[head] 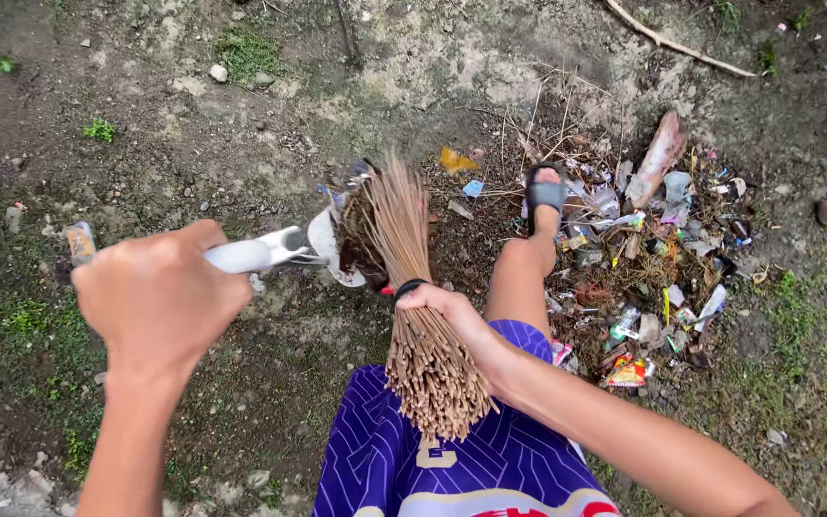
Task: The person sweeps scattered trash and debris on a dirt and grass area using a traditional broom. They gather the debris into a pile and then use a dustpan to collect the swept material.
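My left hand [160, 299] is shut on the white handle of a dustpan [323, 247], held above the ground and loaded with dirt and scraps. My right hand [447, 308] grips a stick broom [413, 316], a bundle of thin brown ribs bound with a dark band. The broom's tip presses against the debris in the dustpan. My right leg, in purple shorts, steps forward with a black sandal [545, 193] at the edge of a rubbish pile [643, 268].
The rubbish pile holds wrappers, plastic bits, dry twigs and a husk. The ground is bare earth with moss, grass tufts and small stones [218, 72]. A long stick [681, 43] lies at the top right. A small wrapper [79, 239] lies at the left.
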